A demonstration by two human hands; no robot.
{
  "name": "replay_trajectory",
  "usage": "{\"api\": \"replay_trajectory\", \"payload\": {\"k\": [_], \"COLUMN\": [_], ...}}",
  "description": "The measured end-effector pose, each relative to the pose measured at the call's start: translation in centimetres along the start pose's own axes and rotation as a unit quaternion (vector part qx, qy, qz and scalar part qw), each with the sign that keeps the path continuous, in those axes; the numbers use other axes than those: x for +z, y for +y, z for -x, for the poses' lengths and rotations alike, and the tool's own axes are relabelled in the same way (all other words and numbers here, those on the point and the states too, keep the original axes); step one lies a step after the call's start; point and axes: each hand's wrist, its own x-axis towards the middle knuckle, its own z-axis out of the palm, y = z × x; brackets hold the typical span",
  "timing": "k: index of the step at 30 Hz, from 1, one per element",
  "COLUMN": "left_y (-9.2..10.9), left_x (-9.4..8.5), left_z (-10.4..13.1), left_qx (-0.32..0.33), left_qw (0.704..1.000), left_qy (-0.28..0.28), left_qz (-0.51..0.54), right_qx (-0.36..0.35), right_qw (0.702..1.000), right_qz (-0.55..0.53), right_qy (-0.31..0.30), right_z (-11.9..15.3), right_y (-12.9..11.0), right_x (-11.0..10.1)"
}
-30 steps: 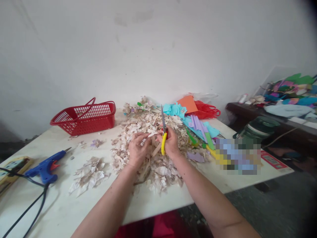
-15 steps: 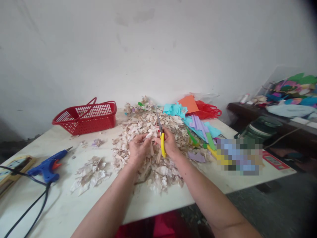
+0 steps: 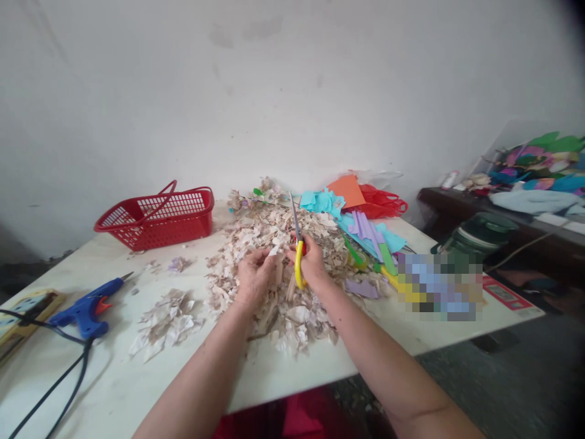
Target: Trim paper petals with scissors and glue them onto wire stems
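The pale paper piece (image 3: 275, 251) seems not finished: fingers of the left hand (image 3: 254, 275) pinch it above the big heap (image 3: 223, 262). Fingers of the right hand (image 3: 313, 261) curl around the scissors (image 3: 298, 263); whether they also touch the paper, I cannot tell. Many loose pieces wait there; a smaller pile (image 3: 170, 320) lies apart on the desk (image 3: 121, 378), perhaps finished.

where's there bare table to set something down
Bare tabletop shows at front left, between the black cable and the left forearm, nearer than the small scrap heap. A smaller patch borders the right forearm, at the tabletop's edge. The large scrap pile crowds the middle; coloured papers, the back right.
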Motion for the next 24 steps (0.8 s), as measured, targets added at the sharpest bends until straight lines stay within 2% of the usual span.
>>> {"api": "replay_trajectory", "payload": {"k": [3,8,12,20,24], "left_y": [-0.6,-1.8,-2.1,-1.6,-1.0], "left_x": [-0.2,-0.6,-0.8,-1.0,-1.3], "left_z": [-0.2,-0.6,-0.7,-0.6,-0.6], "left_qx": [-0.006,0.003,0.011,0.030,0.025], "left_qw": [0.999,0.998,0.998,0.996,0.995], "left_qy": [-0.034,-0.039,-0.040,-0.065,-0.066], "left_qz": [-0.017,-0.050,-0.051,-0.062,-0.065], "right_qx": [-0.044,-0.098,-0.087,-0.057,-0.015], "right_qw": [0.998,0.988,0.991,0.995,1.000], "right_qz": [0.042,0.115,0.105,0.079,0.001], "right_qy": [0.004,-0.005,-0.018,0.016,0.001], "right_z": [0.0,0.6,0.8,0.4,0.4], "right_y": [0.0,-0.8,-0.9,-0.3,-0.2], "right_x": [-0.1,0.1,0.3,0.0,0.1]}}
